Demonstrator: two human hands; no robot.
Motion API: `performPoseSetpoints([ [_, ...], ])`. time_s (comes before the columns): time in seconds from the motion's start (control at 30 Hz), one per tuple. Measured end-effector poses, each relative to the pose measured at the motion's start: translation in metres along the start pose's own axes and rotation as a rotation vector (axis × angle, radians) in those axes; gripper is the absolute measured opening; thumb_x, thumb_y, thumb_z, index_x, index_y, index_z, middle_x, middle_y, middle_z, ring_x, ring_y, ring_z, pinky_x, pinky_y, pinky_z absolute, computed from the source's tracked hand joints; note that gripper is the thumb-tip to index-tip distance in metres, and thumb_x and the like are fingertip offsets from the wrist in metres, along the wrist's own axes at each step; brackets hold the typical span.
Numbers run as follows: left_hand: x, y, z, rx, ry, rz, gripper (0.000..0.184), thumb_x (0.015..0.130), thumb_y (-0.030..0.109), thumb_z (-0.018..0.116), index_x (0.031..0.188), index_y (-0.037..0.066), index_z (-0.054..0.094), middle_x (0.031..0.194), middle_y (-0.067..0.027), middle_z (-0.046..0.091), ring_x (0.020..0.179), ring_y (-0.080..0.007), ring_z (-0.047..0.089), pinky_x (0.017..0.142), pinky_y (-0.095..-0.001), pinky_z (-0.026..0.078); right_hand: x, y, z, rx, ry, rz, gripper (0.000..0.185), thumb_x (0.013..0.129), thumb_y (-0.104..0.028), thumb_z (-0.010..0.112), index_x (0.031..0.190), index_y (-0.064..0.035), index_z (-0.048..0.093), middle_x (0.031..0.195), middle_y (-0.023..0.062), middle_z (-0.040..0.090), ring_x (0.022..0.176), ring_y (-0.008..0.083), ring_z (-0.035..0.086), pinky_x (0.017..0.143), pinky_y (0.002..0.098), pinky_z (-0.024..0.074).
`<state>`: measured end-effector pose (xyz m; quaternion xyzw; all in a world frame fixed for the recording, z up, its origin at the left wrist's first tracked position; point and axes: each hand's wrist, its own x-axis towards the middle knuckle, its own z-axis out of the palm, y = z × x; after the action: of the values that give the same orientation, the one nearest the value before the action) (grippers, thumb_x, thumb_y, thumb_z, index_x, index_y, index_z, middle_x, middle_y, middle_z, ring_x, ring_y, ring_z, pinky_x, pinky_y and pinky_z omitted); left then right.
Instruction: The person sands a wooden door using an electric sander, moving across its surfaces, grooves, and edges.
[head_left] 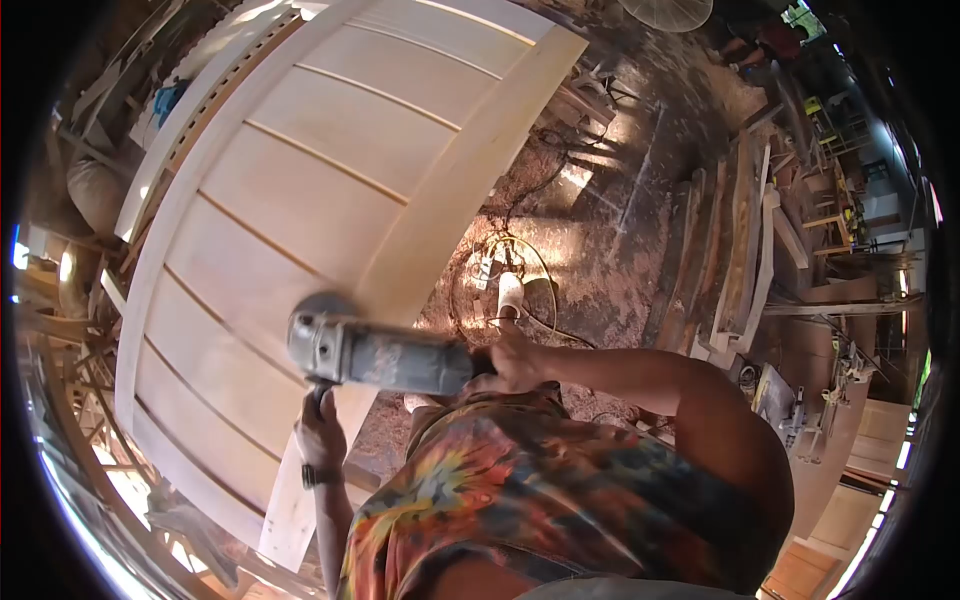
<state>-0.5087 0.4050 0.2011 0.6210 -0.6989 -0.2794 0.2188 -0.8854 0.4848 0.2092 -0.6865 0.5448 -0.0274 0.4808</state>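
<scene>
An angle grinder (400,358) lies crosswise in front of me, its blurred round disc (326,303) on or just above a pale wooden panel (290,180) with several parallel grooves. My left hand (320,428), with a dark watch on the wrist, is closed around the grinder's side handle (321,388). At the other end, close to my body, my right hand (513,363) grips the rear of the tool; its fingers are partly hidden. A wide plain board (470,165) runs along the panel's near edge.
Sawdust covers the floor (610,290), where a yellowish cord (545,270) curls by my foot (510,293). Long planks (735,250) lie at the right. Wood scraps and a pale sack (95,190) stand left of the panel. Another person (780,40) is far off at top right.
</scene>
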Motion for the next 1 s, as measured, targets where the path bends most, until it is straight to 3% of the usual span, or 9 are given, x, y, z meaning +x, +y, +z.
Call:
performPoseSetpoints([
  [0.13,0.119,0.132,0.095,0.104,-0.147,0.163,0.035,0.105,0.042,0.061,0.104,0.009,0.069,0.083,-0.0239,0.073,0.081,-0.0484,0.071,0.068,-0.0553,0.055,-0.049,0.124,-0.071,0.183,0.339,-0.043,0.062,0.100,-0.063,0.063,0.119,-0.0038,0.071,0.099,0.0175,0.077,0.091,0.0300,0.075,0.081,0.0438,0.0577],
  [0.23,0.210,0.249,0.183,0.041,-0.210,0.262,0.040,0.104,0.048,0.059,0.100,0.009,0.068,0.082,-0.0238,0.073,0.079,-0.0476,0.072,0.067,-0.0568,0.056,-0.096,0.191,-0.187,0.352,0.321,0.157,0.048,0.104,-0.049,0.065,0.120,-0.0035,0.070,0.084,0.0076,0.073,0.073,0.0179,0.072,0.072,0.0386,0.0581],
  [0.37,0.310,0.354,0.270,0.065,-0.292,0.385,0.046,0.105,0.053,0.054,0.110,0.012,0.071,0.080,-0.0227,0.074,0.075,-0.0455,0.073,0.065,-0.0547,0.058,-0.118,0.290,-0.277,0.576,0.398,0.273,0.043,0.105,-0.051,0.062,0.095,-0.0098,0.068,0.060,-0.0003,0.060,0.050,0.0118,0.061,0.048,0.0316,0.0521],
  [0.57,0.415,0.514,0.353,0.212,-0.470,0.339,0.046,0.103,0.054,0.055,0.124,0.016,0.072,0.102,-0.0169,0.078,0.095,-0.0328,0.076,0.077,-0.0501,0.060,-0.142,0.365,-0.405,0.735,0.621,0.208,0.047,0.102,-0.057,0.065,0.088,-0.0111,0.063,0.064,-0.0010,0.061,0.047,0.0108,0.056,0.045,0.0292,0.0489],
  [0.63,0.454,0.522,0.408,0.383,-0.300,0.771,0.050,0.099,0.056,0.062,0.129,0.017,0.071,0.103,-0.0097,0.079,0.097,-0.0277,0.076,0.081,-0.0476,0.059,-0.146,0.400,-0.433,0.829,0.624,0.267,0.048,0.100,-0.058,0.067,0.090,-0.0114,0.064,0.065,-0.0014,0.060,0.048,0.0111,0.057,0.045,0.0302,0.0474],
  [0.73,0.461,0.578,0.407,-0.135,-0.538,0.212,0.059,0.085,0.059,0.079,0.128,0.019,0.074,0.107,-0.0044,0.080,0.101,-0.0197,0.076,0.089,-0.0370,0.058,-0.159,0.427,-0.464,0.861,0.646,0.337,0.051,0.101,-0.060,0.064,0.092,-0.0107,0.063,0.068,0.0002,0.060,0.050,0.0119,0.058,0.045,0.0309,0.0465],
  [0.77,0.486,0.569,0.461,-0.162,-0.434,0.296,0.061,0.083,0.061,0.079,0.126,0.019,0.075,0.107,-0.0054,0.081,0.102,-0.0195,0.076,0.091,-0.0361,0.059,-0.164,0.437,-0.470,0.858,0.652,0.364,0.051,0.102,-0.061,0.063,0.094,-0.0103,0.063,0.068,0.0006,0.060,0.051,0.0122,0.058,0.046,0.0309,0.0465],
  [0.9,0.426,0.566,0.398,-0.005,-0.420,0.230,0.074,0.084,0.078,0.066,0.130,0.021,0.076,0.128,-0.0130,0.075,0.118,-0.0286,0.072,0.100,-0.0416,0.056,-0.176,0.453,-0.460,0.818,0.671,0.385,0.053,0.104,-0.060,0.059,0.096,-0.0080,0.063,0.071,0.0026,0.061,0.053,0.0164,0.060,0.047,0.0326,0.0473],
  [1.0,0.383,0.517,0.367,-0.046,-0.381,0.210,0.069,0.089,0.077,0.062,0.123,0.019,0.079,0.119,-0.0118,0.077,0.108,-0.0289,0.075,0.092,-0.0432,0.059,-0.173,0.415,-0.419,0.711,0.624,0.291,0.052,0.105,-0.058,0.059,0.098,-0.0061,0.064,0.072,0.0036,0.062,0.054,0.0182,0.061,0.049,0.0331,0.0482],
])
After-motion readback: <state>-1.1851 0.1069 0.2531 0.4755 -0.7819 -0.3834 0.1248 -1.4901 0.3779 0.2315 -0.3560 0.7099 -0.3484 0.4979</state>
